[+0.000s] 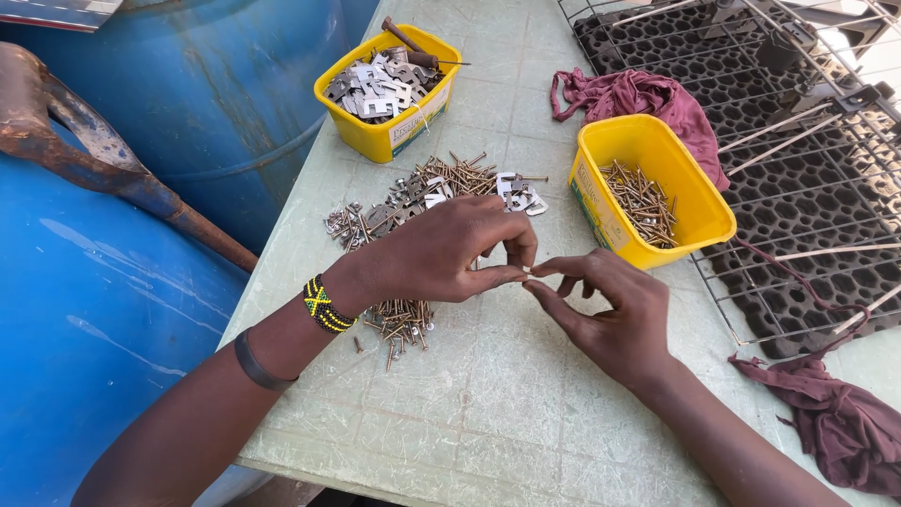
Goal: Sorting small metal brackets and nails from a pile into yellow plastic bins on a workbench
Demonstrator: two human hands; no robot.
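My left hand (449,252) and my right hand (608,312) meet fingertip to fingertip above the pale green table (488,394), pinching one small screw (526,270) between them. A beaded bracelet and a dark band circle my left wrist. Just behind and under my left hand lies a loose pile of screws and small metal brackets (422,192). A yellow tub with screws (648,192) stands right of the pile, close to my right hand. A second yellow tub full of metal brackets (387,89) stands further back.
Two big blue drums (94,310) and a rusty metal bar (84,155) crowd the left side. A wire grid over a black perforated mat (798,169) covers the right. Maroon cloths lie behind the screw tub (648,99) and at the right front (845,427).
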